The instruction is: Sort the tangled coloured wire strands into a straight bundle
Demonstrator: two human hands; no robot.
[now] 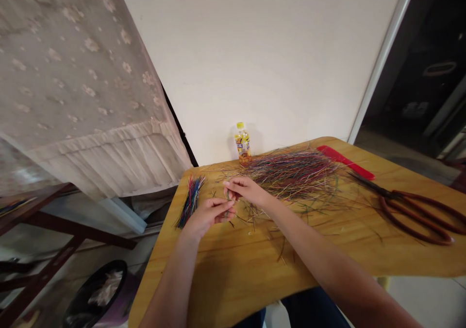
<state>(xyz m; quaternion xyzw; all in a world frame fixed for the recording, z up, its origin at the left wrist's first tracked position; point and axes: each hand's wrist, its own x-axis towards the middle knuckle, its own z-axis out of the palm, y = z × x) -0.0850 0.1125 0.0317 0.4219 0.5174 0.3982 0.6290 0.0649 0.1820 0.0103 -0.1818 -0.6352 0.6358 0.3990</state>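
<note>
My left hand point(207, 216) and my right hand point(245, 189) meet above the wooden tabletop point(233, 265), fingertips close together. A few thin strands show between the fingers of both hands, though they are too fine to trace. A loose pile of thin multicoloured strands point(291, 172) lies just beyond my right hand, with stray strands scattered around it. Close to my left hand lies a tidier bundle of red, blue and green strands point(190, 201). Large scissors with dark red handles point(411, 216) rest at the right.
A red comb-like strip point(344, 160) lies behind the pile, and a plastic bottle with a yellow label point(242, 143) stands at the table's back edge. A patterned cloth point(83, 85) hangs at the left. Below it are a dark wooden rack point(36, 231) and a dark round bin point(96, 294).
</note>
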